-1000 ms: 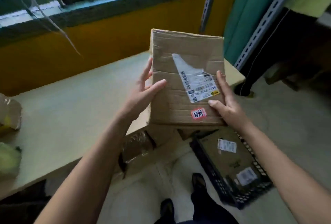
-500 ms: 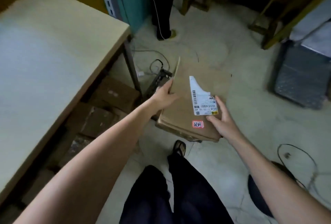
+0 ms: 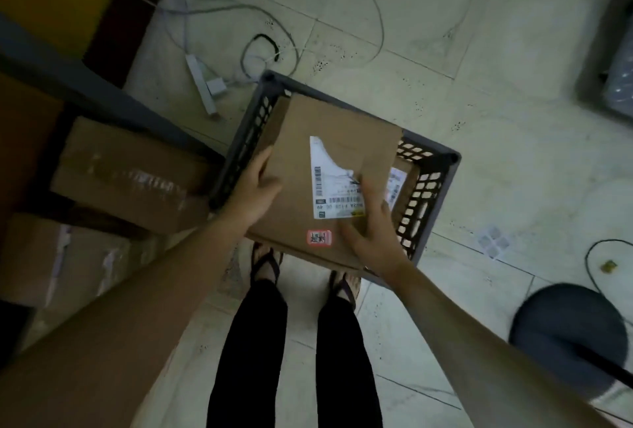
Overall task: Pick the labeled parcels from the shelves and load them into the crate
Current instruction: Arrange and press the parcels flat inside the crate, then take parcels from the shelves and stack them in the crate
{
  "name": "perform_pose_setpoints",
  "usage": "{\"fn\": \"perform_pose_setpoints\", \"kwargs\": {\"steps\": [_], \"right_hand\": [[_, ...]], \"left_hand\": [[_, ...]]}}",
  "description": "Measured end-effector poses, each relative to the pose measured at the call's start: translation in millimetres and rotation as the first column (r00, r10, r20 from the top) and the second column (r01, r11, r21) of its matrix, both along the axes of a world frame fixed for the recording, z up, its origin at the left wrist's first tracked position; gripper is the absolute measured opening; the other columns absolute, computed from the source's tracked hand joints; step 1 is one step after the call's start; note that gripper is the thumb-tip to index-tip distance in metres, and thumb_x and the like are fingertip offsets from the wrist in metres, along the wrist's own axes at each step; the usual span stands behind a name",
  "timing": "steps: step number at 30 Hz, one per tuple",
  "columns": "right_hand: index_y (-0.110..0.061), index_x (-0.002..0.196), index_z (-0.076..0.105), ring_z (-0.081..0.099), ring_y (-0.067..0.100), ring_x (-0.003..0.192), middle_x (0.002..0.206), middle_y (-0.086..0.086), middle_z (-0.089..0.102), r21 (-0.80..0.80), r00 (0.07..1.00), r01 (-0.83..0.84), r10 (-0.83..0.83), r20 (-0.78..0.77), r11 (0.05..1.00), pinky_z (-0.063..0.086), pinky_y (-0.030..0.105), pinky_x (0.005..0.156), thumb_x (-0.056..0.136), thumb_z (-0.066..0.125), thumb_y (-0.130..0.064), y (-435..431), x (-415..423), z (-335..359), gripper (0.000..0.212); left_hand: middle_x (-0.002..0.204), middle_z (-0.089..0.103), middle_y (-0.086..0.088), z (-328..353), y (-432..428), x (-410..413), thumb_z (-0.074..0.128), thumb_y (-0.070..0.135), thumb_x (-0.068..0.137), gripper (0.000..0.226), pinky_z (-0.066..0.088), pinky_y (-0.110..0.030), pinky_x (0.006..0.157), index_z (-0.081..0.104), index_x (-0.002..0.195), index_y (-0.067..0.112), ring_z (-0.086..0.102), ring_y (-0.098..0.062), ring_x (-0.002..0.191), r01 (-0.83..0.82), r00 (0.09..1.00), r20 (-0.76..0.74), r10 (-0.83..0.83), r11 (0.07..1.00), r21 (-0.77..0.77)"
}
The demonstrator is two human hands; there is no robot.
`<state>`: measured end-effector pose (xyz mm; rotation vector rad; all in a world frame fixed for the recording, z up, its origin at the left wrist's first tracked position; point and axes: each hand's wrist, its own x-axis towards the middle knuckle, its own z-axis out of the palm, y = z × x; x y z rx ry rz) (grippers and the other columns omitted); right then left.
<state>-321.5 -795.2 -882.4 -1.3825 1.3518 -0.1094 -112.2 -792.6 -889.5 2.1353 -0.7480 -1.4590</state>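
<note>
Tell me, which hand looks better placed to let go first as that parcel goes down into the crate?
Probably the left hand: it only steadies the parcel at its side edge by the crate wall. The right hand grips the near corner, carrying more.

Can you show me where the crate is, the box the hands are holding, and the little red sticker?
crate (image 3: pixel 452 157): head view, on its far right rim corner.
cardboard parcel (image 3: pixel 339 122): head view, bare cardboard above the label.
red sticker (image 3: pixel 319 238): head view, its middle.
</note>
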Motion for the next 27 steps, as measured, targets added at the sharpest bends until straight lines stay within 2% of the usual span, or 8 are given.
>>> {"fn": "perform_pose_setpoints", "kwargs": {"steps": [3, 5, 10, 17, 20, 22, 24, 27], "right_hand": [[-0.045, 0.141, -0.005, 0.029, 0.033, 0.135, 0.151, 0.012, 0.015, 0.008, 1.000, -0.005, 0.006, -0.008, 1.000, 0.031, 0.048, 0.109, 0.090, 0.052, -0.032, -23, 39, -44, 0.077], [-0.047, 0.141, -0.005, 0.044, 0.021, 0.117, 0.148, 0.008, 0.019, 0.006, 1.000, -0.027, 0.027, 0.008, 1.000, 0.034, 0.032, 0.100, 0.091, 0.052, -0.029, -37, 65, -71, 0.078], [-0.044, 0.143, -0.006, 0.040, 0.004, 0.087, 0.138, 0.012, 0.025, 0.095, 0.992, -0.113, 0.118, -0.049, 0.989, 0.037, 0.023, 0.084, 0.092, 0.052, -0.022, -41, 95, -121, 0.080], [-0.042, 0.144, -0.007, 0.040, 0.014, 0.102, 0.144, 0.015, 0.021, 0.073, 0.962, -0.236, 0.243, -0.122, 0.969, 0.036, 0.025, 0.083, 0.091, 0.054, -0.026, -52, 91, -114, 0.082], [-0.040, 0.144, 0.009, 0.041, 0.033, 0.123, 0.150, 0.017, 0.009, -0.016, 0.934, -0.256, 0.243, -0.261, 0.967, 0.041, 0.037, 0.095, 0.089, 0.055, -0.028, -56, 91, -92, 0.073], [-0.036, 0.140, 0.024, 0.024, 0.043, 0.135, 0.153, 0.017, 0.004, -0.113, 0.926, -0.216, 0.167, -0.337, 0.970, 0.033, 0.055, 0.105, 0.089, 0.054, -0.027, -54, 91, -79, 0.060], [-0.031, 0.139, 0.028, 0.015, 0.044, 0.138, 0.153, 0.018, 0.004, -0.183, 0.932, -0.209, 0.139, -0.335, 0.961, 0.029, 0.060, 0.106, 0.090, 0.053, -0.026, -47, 88, -68, 0.056], [-0.024, 0.146, 0.020, 0.008, 0.040, 0.140, 0.153, 0.021, 0.004, -0.266, 0.837, -0.489, 0.362, -0.410, 0.831, 0.017, 0.055, 0.113, 0.089, 0.054, -0.023, -27, 79, -58, 0.067]], "left_hand": [[0.145, 0.037, -0.001, -39, -20, 35, 0.050, 0.018, 0.093, 0.058, 0.038, -0.031, 0.088, 0.025, 0.143, 0.032, 0.041, -0.018, 0.123, -0.037, 0.998, 0.053, 0.042, 0.995, -0.089], [0.148, 0.033, -0.002, -61, -26, 57, 0.052, 0.014, 0.091, 0.065, 0.039, -0.033, 0.092, 0.019, 0.145, 0.033, 0.038, -0.016, 0.126, -0.008, 0.992, 0.124, 0.022, 0.994, -0.112], [0.150, 0.027, -0.009, -100, -16, 87, 0.051, 0.006, 0.091, 0.073, 0.031, -0.037, 0.105, 0.012, 0.147, 0.032, 0.029, -0.026, 0.136, 0.308, 0.895, 0.328, -0.303, 0.951, 0.040], [0.147, 0.027, -0.014, -91, -20, 90, 0.050, 0.010, 0.092, 0.073, 0.034, -0.045, 0.104, 0.007, 0.147, 0.033, 0.031, -0.031, 0.133, 0.407, 0.834, 0.359, -0.418, 0.907, 0.112], [0.147, 0.022, -0.017, -74, -24, 85, 0.052, 0.010, 0.091, 0.069, 0.032, -0.045, 0.106, 0.016, 0.146, 0.031, 0.026, -0.035, 0.134, 0.413, 0.768, 0.476, -0.429, 0.899, 0.144], [0.147, 0.020, -0.017, -61, -24, 78, 0.051, 0.010, 0.090, 0.064, 0.032, -0.045, 0.107, 0.023, 0.145, 0.028, 0.025, -0.035, 0.134, 0.353, 0.777, 0.527, -0.344, 0.931, 0.089], [0.147, 0.023, -0.017, -49, -16, 69, 0.048, 0.011, 0.090, 0.059, 0.033, -0.045, 0.107, 0.026, 0.144, 0.024, 0.025, -0.034, 0.134, 0.286, 0.800, 0.557, -0.224, 0.958, -0.026], [0.143, 0.030, -0.017, -38, 13, 53, 0.043, 0.011, 0.091, 0.053, 0.034, -0.048, 0.106, 0.031, 0.142, 0.016, 0.030, -0.032, 0.132, 0.263, 0.774, 0.626, -0.097, 0.948, -0.178]]}}
